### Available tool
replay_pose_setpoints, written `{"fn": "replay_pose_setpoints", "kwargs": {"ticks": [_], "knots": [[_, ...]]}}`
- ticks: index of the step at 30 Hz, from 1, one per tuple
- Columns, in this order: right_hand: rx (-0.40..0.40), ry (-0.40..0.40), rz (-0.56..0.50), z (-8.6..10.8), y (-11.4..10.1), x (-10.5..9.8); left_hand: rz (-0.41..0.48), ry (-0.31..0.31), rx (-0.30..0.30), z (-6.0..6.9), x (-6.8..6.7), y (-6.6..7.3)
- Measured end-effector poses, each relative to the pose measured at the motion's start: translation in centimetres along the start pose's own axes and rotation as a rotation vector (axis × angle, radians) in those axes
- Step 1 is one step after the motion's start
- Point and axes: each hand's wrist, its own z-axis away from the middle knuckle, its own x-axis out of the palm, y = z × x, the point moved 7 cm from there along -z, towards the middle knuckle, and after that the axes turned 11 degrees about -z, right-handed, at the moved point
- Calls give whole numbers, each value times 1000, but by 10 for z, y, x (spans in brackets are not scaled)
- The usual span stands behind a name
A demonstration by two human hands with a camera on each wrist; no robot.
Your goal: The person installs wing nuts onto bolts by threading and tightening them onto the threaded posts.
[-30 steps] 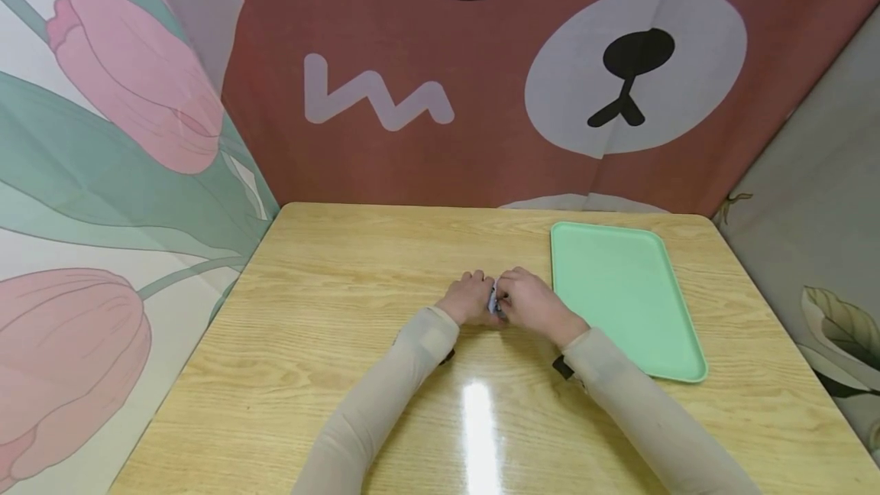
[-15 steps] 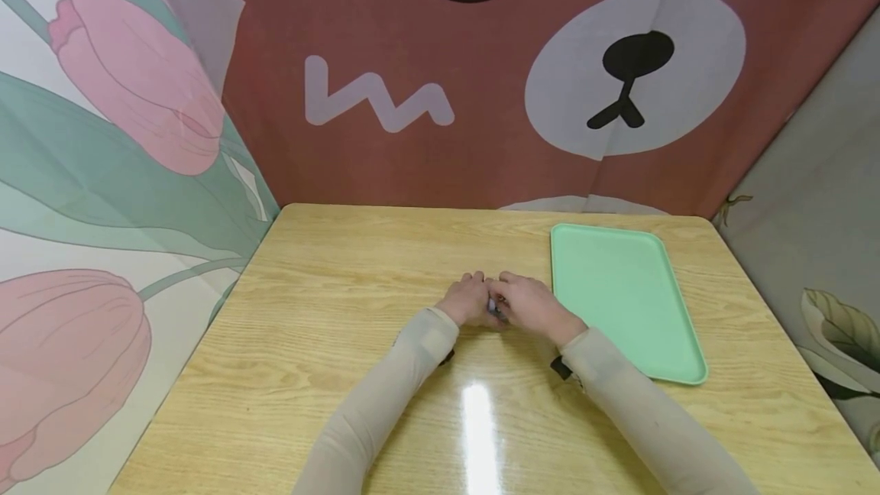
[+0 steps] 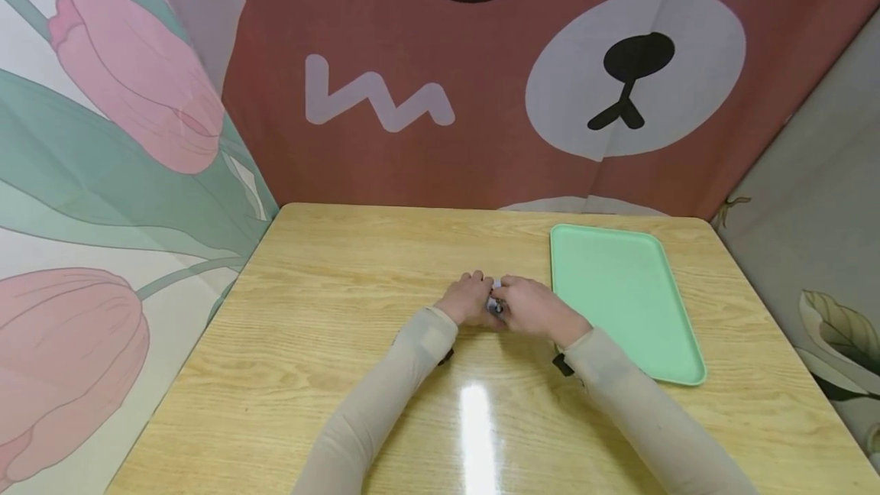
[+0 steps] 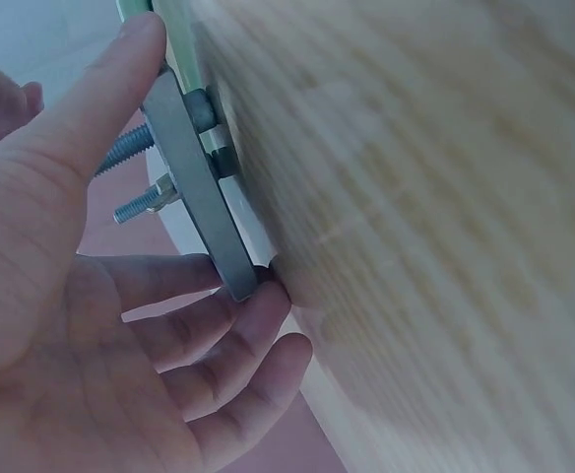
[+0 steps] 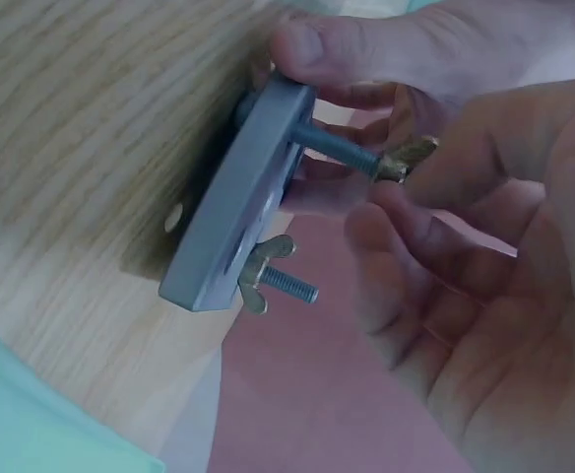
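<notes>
A small grey metal plate [image 5: 233, 207] carries two threaded bolts, tilted just above the table. My left hand [image 3: 469, 299] grips it by its ends, thumb [image 4: 120, 74] at one end and fingertips at the other. On the end of the longer bolt [image 5: 337, 148] sits a brass-coloured wing nut [image 5: 403, 160]. My right hand [image 3: 539, 308] pinches that nut, with curled fingers partly covering it. A second wing nut [image 5: 258, 276] sits against the plate on the other bolt [image 5: 292, 285]. In the head view the hands hide most of the plate.
A light green tray [image 3: 622, 296] lies on the wooden table [image 3: 330, 273], just right of my right hand. Behind the table hangs a red-brown printed cloth [image 3: 385, 166]. Patterned cloths also line the left and right sides.
The fingers of my right hand have shifted slightly at the wing nut, and more of the plate shows between the hands. My left hand has stayed in place.
</notes>
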Motion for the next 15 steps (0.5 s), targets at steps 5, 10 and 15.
{"fn": "replay_pose_setpoints", "kwargs": {"ticks": [5, 10, 15], "knots": [[2, 5, 20, -2, 0, 0, -4, -7, 3, -1, 0, -1], [-1, 81, 33, -4, 0, -2, -8, -23, 2, -1, 0, 0], [24, 107, -8, -6, 1, -3, -14, -32, -6, 0, -2, 0]]}}
